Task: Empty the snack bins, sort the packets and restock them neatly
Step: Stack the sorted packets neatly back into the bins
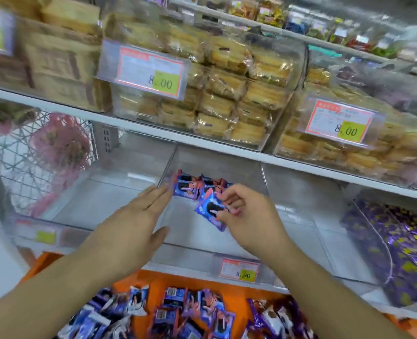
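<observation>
Head view: right hand pinches a glossy blue packet inside the clear plastic bin; left hand flat, fingers straight. Crinkly packets lie behind.

Head view, body appearance only. Two bare forearms enter from the bottom edge, one on each side. No sleeve, cuff, glove, watch or band is visible on either arm up to the frame edge. Left hand: bare, no ring seen on the visible fingers; nails cannot be made out. Right hand: bare, no ring seen; fingertips slightly blurred, so nail detail cannot be judged. The rest of the body lies out of frame.
</observation>
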A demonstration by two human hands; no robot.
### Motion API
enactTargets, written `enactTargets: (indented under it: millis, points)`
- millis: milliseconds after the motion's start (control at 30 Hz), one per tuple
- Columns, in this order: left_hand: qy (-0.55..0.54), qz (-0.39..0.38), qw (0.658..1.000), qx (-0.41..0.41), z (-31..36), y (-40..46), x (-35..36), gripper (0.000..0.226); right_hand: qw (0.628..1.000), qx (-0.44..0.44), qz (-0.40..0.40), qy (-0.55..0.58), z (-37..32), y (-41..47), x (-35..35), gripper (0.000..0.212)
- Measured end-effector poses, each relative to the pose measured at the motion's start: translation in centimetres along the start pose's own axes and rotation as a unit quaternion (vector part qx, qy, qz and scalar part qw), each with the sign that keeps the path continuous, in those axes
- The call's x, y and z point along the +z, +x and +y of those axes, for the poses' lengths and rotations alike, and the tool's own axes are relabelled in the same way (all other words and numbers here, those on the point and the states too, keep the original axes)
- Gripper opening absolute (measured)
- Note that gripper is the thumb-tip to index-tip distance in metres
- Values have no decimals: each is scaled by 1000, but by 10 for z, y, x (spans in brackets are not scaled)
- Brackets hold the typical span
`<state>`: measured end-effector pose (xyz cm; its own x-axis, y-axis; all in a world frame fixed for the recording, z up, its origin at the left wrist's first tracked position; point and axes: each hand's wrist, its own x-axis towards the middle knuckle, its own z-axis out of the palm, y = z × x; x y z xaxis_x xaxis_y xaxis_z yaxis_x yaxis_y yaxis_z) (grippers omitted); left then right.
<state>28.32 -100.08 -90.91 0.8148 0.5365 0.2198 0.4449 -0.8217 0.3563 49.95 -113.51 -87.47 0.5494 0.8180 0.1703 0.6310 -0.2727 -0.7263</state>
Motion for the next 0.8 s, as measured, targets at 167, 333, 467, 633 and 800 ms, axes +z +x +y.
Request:
enactTargets:
  millis: [167,333,467,633,800]
  points:
    - [28,-17,999,-41,-7,-2,1,93,993,-34,-20,-112,32,79,46,21]
    - [14,-16,999,-28,-8,-5,-1,91,979,-48,-24,-196,61,113,61,27]
    - [-3,2,1000,-14,-12,-5,1,90,959,-75,-35,-273,72,113,62,30]
    - [3,9,1000,-5,-15,-6,4,89,939,-84,24,-334,78,114,68,29]
    - [-11,18,1000,-3,-16,-4,4,88,947,-78,26,-312,77,108,65,34]
